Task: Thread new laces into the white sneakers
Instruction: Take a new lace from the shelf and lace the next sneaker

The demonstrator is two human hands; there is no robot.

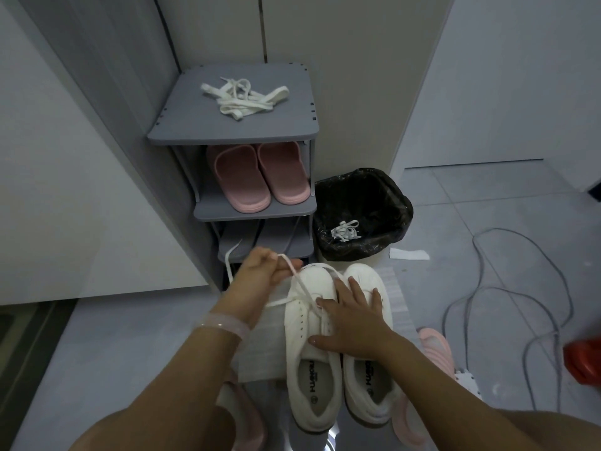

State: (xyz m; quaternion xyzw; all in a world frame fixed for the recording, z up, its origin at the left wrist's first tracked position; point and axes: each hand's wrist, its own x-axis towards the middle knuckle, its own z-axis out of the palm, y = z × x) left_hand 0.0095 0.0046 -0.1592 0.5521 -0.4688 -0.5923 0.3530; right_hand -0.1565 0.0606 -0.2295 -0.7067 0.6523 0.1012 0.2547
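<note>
Two white sneakers (pixel 341 353) stand side by side on the floor (pixel 130 369), toes pointing away from the viewer, on a pale sheet (pixel 263 346). The right hand (pixel 354 327) lies flat across both sneakers at the eyelet rows, its fingers (pixel 356 291) straight and spread, pressing down and grasping nothing. The left hand (pixel 263 271), just left of the sneakers' toes, has its fingers (pixel 286 270) curled round a white lace (pixel 300 284), pulling it taut up from the left sneaker's eyelets; a loose end of the lace hangs left of that hand. A pale band (pixel 224 322) circles the left wrist. Pink slippers (pixel 435 349) show partly to the right of the sneakers and beneath the arms. Grey cables (pixel 507 288) loop over the floor well to the right of the sneakers.

Beyond the sneakers' toes stands a grey shoe rack (pixel 253 208). A pair of pink slides (pixel 257 177) sits on its middle shelf. A tangle of white laces (pixel 242 97) lies on its top. Just right of the rack, beyond the right sneaker, a bin (pixel 361 213) lined with a black bag holds another bunched white lace (pixel 346 230).
</note>
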